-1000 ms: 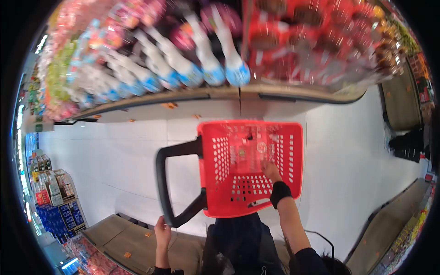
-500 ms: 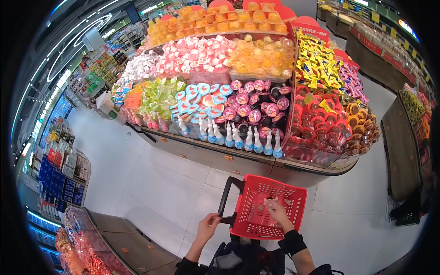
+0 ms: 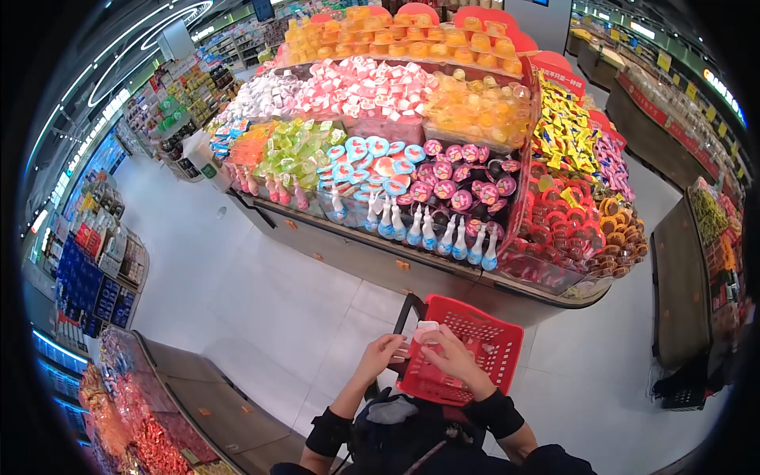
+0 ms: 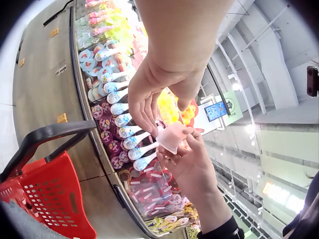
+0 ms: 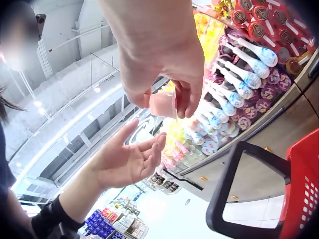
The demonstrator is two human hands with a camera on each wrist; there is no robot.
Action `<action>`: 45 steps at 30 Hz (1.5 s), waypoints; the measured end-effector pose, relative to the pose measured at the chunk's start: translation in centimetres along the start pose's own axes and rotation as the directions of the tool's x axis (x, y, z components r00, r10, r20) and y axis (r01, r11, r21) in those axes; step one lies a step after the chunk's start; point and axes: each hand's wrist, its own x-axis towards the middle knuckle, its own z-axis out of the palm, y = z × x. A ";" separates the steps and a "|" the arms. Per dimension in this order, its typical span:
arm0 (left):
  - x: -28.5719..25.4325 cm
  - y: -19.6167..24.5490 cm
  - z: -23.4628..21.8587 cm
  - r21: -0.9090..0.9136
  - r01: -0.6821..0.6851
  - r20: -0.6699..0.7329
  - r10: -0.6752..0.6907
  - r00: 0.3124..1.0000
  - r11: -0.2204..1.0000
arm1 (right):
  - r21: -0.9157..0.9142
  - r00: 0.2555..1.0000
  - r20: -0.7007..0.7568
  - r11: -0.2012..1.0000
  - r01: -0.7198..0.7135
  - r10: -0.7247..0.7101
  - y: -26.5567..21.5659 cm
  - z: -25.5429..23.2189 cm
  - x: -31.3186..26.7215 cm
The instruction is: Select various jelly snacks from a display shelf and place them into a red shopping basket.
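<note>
In the head view my right hand (image 3: 457, 360) pinches a small pink jelly cup (image 3: 426, 327) above the left side of a red shopping basket (image 3: 507, 366). The right wrist view shows the cup (image 5: 162, 104) tilted on its side between thumb and fingers, its pale lid facing right. My left hand (image 3: 380, 355) is just left of the cup, palm turned up and fingers relaxed in the right wrist view. Its fingertips come close to the cup in the left wrist view. A few small packages (image 3: 484, 348) lie inside the basket.
Ahead stands a large display bin (image 3: 372, 257) of jelly cups, lollipops, candies and white-and-blue bottle-shaped sweets. The basket's black handle (image 5: 227, 186) projects on its left. Another candy counter (image 3: 190, 388) is at lower left, and boxed drinks (image 3: 95, 269) are stacked at far left.
My right hand has risen from inside the basket with the pink jelly cup. My left hand has come off the basket handle and moved beside it. The head view has tilted up from the basket.
</note>
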 end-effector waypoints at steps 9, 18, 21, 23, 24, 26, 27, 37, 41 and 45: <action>1.1 0.4 -10.4 -0.310 0.185 0.161 -0.140 0.977 0.933 | -0.102 0.985 0.164 0.992 0.075 -0.058 -4.0 7.7 6.3; 3.4 2.2 -24.7 -0.430 0.207 0.277 -0.090 0.957 0.879 | -0.184 0.958 0.168 0.947 0.263 -0.234 -6.6 17.9 15.2; 4.1 3.6 -28.1 -0.421 0.179 0.240 -0.081 0.967 0.889 | -0.192 0.941 0.161 0.925 0.327 -0.298 -6.6 20.7 17.9; 4.5 4.3 -30.1 -0.410 0.174 0.248 -0.074 0.966 0.895 | -0.211 0.938 0.181 0.919 0.332 -0.297 -7.1 21.8 19.5; 4.8 4.5 -30.9 -0.399 0.167 0.252 -0.067 0.965 0.902 | -0.227 0.933 0.202 0.913 0.340 -0.298 -7.3 22.3 20.2; 5.4 4.7 -32.3 -0.407 0.163 0.276 -0.049 0.960 0.899 | -0.220 0.933 0.199 0.915 0.340 -0.299 -7.6 22.9 21.5; 5.7 4.8 -32.7 -0.415 0.157 0.297 -0.030 0.954 0.896 | -0.210 0.933 0.197 0.916 0.341 -0.302 -7.7 23.0 22.0; 9.4 7.9 -34.0 -0.437 0.131 0.345 0.031 0.938 0.890 | -0.101 0.945 0.186 0.951 0.292 -0.270 -7.5 21.1 26.7; 11.7 10.3 -34.2 -0.372 -0.013 0.228 0.104 0.968 0.928 | -0.019 0.979 0.028 0.979 0.205 -0.204 -5.8 19.5 29.0; 14.6 13.7 -33.8 -0.246 -0.250 0.121 0.285 0.951 0.936 | -0.007 0.980 -0.188 0.997 0.071 -0.071 -3.8 17.4 31.9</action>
